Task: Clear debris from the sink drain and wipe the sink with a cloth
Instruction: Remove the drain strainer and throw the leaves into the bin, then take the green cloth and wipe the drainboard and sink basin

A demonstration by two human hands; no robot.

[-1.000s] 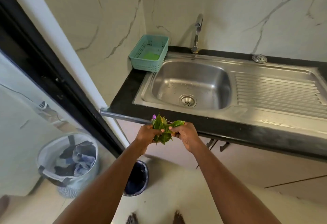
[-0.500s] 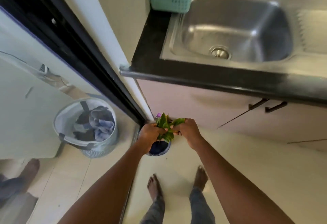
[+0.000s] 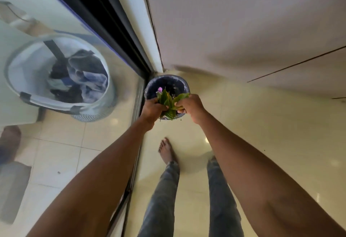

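Debris, a loose bunch of wet green leaves with a small pink flower, was pinched between both hands directly above the small round dark bin lined with a dark bag, which stood on the glossy cream tiled floor in the corner beside the black-framed sliding glass door. The left hand had its fingers curled round the left side of the bunch, and the right hand had its fingers clamped on the right side, so the leaves were gripped from both flanks. The sink was out of view. To do this drop well, I judged the hands should sink closer to the bin's mouth before parting, since light leaves can drift; both hands should let go together, and a shake of the fingers would shed any bits that cling. Behind the glass sat a white round laundry basket holding dark and blue clothes
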